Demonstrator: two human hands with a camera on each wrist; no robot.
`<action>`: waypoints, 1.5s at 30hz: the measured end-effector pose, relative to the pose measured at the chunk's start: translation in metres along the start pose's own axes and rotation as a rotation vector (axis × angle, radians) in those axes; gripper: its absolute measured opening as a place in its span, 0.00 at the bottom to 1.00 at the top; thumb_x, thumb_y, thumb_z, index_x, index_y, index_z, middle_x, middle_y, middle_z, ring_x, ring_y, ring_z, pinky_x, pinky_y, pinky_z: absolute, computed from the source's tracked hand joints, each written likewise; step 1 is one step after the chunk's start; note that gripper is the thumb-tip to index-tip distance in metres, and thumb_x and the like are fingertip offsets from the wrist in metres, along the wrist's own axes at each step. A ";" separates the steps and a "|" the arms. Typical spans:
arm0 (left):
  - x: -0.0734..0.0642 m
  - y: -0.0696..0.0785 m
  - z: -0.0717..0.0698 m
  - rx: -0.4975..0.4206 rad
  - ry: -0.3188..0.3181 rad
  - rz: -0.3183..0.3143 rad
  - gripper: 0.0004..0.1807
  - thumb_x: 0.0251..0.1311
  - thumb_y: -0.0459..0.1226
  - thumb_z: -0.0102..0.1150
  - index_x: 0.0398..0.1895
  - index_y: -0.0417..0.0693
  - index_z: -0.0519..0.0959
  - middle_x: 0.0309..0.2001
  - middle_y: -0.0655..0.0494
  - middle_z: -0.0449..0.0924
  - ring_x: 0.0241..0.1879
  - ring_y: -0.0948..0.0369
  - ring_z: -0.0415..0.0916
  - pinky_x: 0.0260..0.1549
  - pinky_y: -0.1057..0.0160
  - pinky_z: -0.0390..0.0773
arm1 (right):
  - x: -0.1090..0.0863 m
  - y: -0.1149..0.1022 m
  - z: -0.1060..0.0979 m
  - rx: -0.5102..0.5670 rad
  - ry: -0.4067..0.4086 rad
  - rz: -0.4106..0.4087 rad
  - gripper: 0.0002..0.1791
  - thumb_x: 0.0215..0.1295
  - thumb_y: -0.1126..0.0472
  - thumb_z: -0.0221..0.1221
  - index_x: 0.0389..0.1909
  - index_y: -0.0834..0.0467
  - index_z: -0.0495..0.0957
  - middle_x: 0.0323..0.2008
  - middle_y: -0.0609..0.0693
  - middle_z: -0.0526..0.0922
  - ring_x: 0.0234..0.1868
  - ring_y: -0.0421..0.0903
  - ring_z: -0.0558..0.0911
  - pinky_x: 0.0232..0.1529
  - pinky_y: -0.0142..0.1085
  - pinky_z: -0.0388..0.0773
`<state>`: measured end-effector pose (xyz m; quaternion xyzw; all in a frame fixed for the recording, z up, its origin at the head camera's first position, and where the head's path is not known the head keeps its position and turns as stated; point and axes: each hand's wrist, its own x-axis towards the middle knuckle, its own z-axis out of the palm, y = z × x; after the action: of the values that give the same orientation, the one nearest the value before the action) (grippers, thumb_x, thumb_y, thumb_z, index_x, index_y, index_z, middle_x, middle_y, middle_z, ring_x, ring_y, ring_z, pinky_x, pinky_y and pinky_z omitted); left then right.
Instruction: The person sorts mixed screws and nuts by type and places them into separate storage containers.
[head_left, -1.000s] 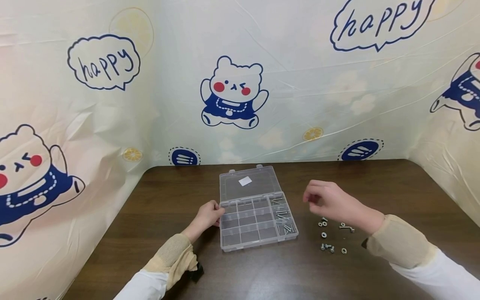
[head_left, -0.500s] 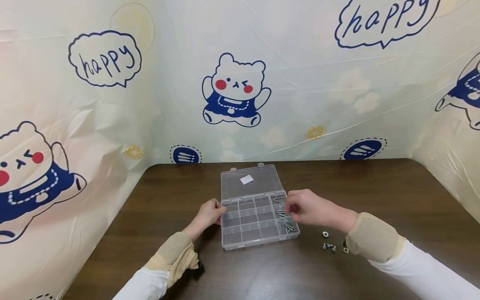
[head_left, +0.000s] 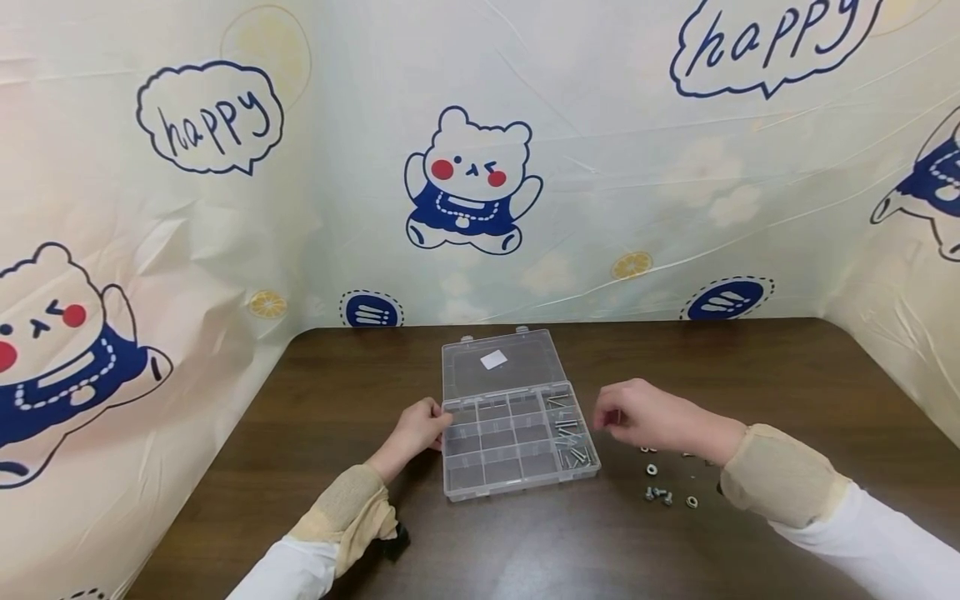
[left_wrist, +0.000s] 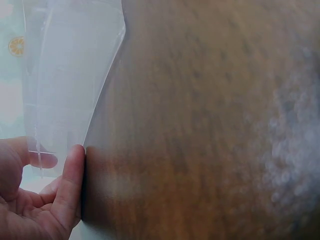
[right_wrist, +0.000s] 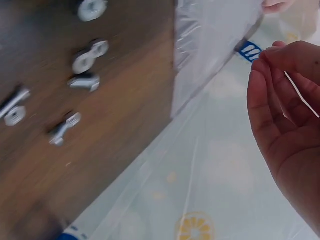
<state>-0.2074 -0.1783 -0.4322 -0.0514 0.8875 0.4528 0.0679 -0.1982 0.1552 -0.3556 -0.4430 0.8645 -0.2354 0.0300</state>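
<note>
A clear plastic compartment box (head_left: 501, 486) lies on the table with its lid (head_left: 517, 375) folded back. My left hand (head_left: 412, 429) pinches the box's left wall between thumb and fingers, also visible in the left wrist view. Screws (head_left: 577, 457) lie in the right-hand column of compartments; the other compartments show bare bottoms. Just right of the box, my right hand (head_left: 641, 415) hovers with bent fingers. In the right wrist view its thumb and fingertips come together, and no item shows between them. Below that hand lie loose short bolts (head_left: 658, 496) and a nut (head_left: 652, 470).
Another nut (head_left: 692, 502) lies near the right wrist, with more small hardware partly hidden under the forearm. A dark object (head_left: 396, 542) sits below the left wrist. A printed curtain (head_left: 585, 167) hangs behind the table (head_left: 300, 500).
My right hand moved left from above the loose hardware to the box's right column, then back right, off the box. The left hand keeps its hold.
</note>
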 end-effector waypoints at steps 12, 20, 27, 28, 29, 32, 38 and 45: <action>0.001 -0.002 0.002 0.009 0.012 0.003 0.06 0.50 0.32 0.49 0.22 0.38 0.66 0.19 0.51 0.69 0.15 0.64 0.71 0.16 0.65 0.81 | -0.039 0.020 -0.004 -0.118 -0.016 0.037 0.09 0.45 0.74 0.60 0.23 0.56 0.77 0.23 0.39 0.74 0.24 0.33 0.70 0.23 0.27 0.74; 0.001 -0.001 0.002 0.023 0.006 0.006 0.06 0.51 0.32 0.49 0.22 0.39 0.66 0.16 0.53 0.67 0.14 0.64 0.71 0.15 0.65 0.80 | -0.058 0.032 -0.004 -0.139 -0.058 0.114 0.10 0.46 0.75 0.60 0.22 0.55 0.77 0.23 0.39 0.75 0.24 0.32 0.70 0.22 0.28 0.73; 0.001 0.000 0.001 0.015 0.010 0.005 0.06 0.51 0.32 0.49 0.22 0.39 0.67 0.16 0.53 0.67 0.14 0.63 0.71 0.16 0.65 0.80 | -0.066 0.042 -0.001 -0.128 -0.082 0.171 0.10 0.43 0.75 0.61 0.23 0.56 0.77 0.23 0.40 0.76 0.24 0.34 0.70 0.21 0.29 0.73; 0.001 0.000 0.001 0.020 0.009 0.004 0.06 0.52 0.32 0.50 0.22 0.39 0.67 0.16 0.52 0.67 0.14 0.64 0.71 0.16 0.65 0.80 | -0.067 0.044 -0.001 -0.131 -0.084 0.178 0.11 0.43 0.75 0.61 0.22 0.56 0.77 0.23 0.40 0.75 0.24 0.34 0.70 0.21 0.29 0.73; 0.001 0.000 0.001 0.020 0.006 0.001 0.06 0.52 0.32 0.50 0.22 0.39 0.67 0.16 0.53 0.67 0.14 0.64 0.71 0.16 0.65 0.80 | -0.068 0.046 0.000 -0.133 -0.088 0.179 0.11 0.43 0.75 0.61 0.22 0.56 0.77 0.22 0.40 0.75 0.24 0.34 0.70 0.21 0.29 0.73; 0.000 0.001 0.001 0.018 0.004 0.000 0.06 0.52 0.32 0.50 0.22 0.39 0.66 0.16 0.53 0.66 0.14 0.64 0.71 0.16 0.65 0.80 | -0.072 0.050 0.003 -0.139 -0.096 0.188 0.11 0.42 0.75 0.61 0.20 0.55 0.76 0.21 0.39 0.73 0.22 0.33 0.69 0.20 0.28 0.71; 0.000 0.001 0.001 0.003 0.004 0.005 0.06 0.52 0.32 0.50 0.22 0.39 0.66 0.16 0.53 0.66 0.14 0.63 0.72 0.16 0.65 0.81 | -0.079 0.057 0.007 -0.150 -0.086 0.177 0.12 0.42 0.75 0.61 0.18 0.54 0.74 0.19 0.38 0.71 0.21 0.32 0.67 0.18 0.27 0.69; -0.001 0.002 0.001 0.001 0.000 0.002 0.06 0.51 0.32 0.49 0.22 0.39 0.66 0.16 0.53 0.66 0.15 0.63 0.72 0.16 0.64 0.81 | -0.082 0.059 0.010 -0.123 -0.107 0.224 0.12 0.41 0.76 0.61 0.19 0.55 0.74 0.19 0.39 0.71 0.21 0.33 0.66 0.17 0.28 0.68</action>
<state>-0.2065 -0.1766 -0.4310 -0.0507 0.8878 0.4525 0.0674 -0.1906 0.2444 -0.4031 -0.3567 0.9186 -0.1532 0.0746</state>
